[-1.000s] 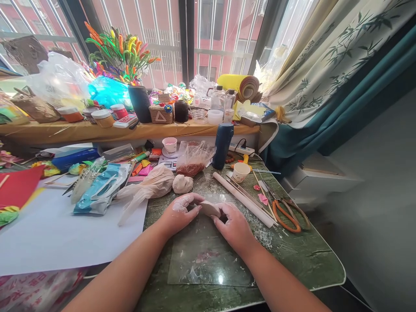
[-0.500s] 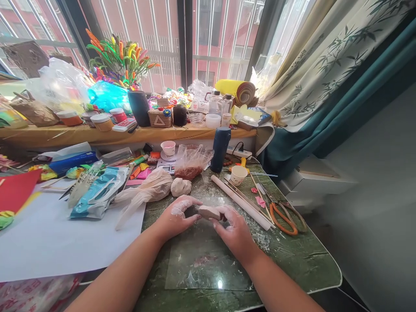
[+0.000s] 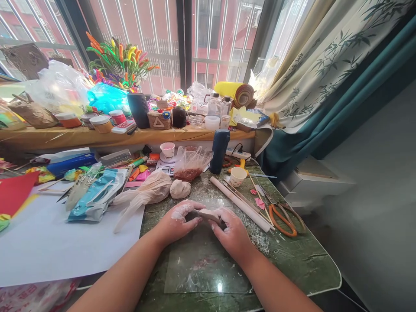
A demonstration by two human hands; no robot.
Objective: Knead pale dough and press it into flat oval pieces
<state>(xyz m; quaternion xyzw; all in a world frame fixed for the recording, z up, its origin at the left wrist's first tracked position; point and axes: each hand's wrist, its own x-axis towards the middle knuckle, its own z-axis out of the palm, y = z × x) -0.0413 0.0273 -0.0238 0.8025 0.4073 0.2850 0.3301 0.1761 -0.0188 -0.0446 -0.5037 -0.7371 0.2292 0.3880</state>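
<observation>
A flattened, greyish-white piece of clay [image 3: 208,214] is held up between both hands, above a clear sheet [image 3: 201,268] on the green tabletop. My left hand [image 3: 180,221], dusted with white powder, pinches the clay's left end between thumb and fingers. Curled round the right end is my right hand [image 3: 232,234], its thumb on the near side. Just beyond my left hand lies a round white lump of clay [image 3: 180,189], beside a tied plastic bag [image 3: 156,186]. A pale rolling pin [image 3: 240,203] rests to the right of my right hand.
Orange-handled scissors [image 3: 282,219] and thin sticks lie at right, near a paper cup [image 3: 238,176]. A dark blue cylinder [image 3: 219,151] stands behind, beside a bag of reddish-brown material [image 3: 188,167]. White paper [image 3: 81,251] and a blue wipes pack [image 3: 97,195] cover the left.
The clay piece has tipped and its flat face shows less. My right fingers have closed further over its right end. Both hands stay in nearly the same place.
</observation>
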